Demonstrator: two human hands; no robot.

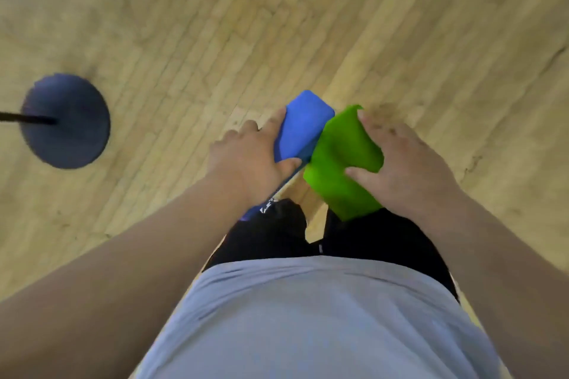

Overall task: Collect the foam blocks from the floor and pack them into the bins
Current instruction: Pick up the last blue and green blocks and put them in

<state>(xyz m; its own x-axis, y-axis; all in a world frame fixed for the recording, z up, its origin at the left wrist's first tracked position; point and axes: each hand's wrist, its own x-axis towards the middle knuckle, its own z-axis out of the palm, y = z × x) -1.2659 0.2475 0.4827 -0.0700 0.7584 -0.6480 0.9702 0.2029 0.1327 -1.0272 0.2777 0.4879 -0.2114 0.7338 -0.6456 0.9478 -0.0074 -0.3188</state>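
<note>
Head | left grip holds blue block | right grip holds green block | lengthwise forward

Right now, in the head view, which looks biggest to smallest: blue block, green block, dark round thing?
1. Dark round base, barely ahead of green.
2. Green block, nearer the camera, so unsure.
3. Blue block, partly hidden by the left hand.

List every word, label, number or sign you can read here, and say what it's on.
Nothing here can be read clearly.
The white marking on the black clothing is too blurred to read.
The small white tab on the same clothing is too small to read.
There is no text on the blue foam block, green foam block or grey shirt.
</note>
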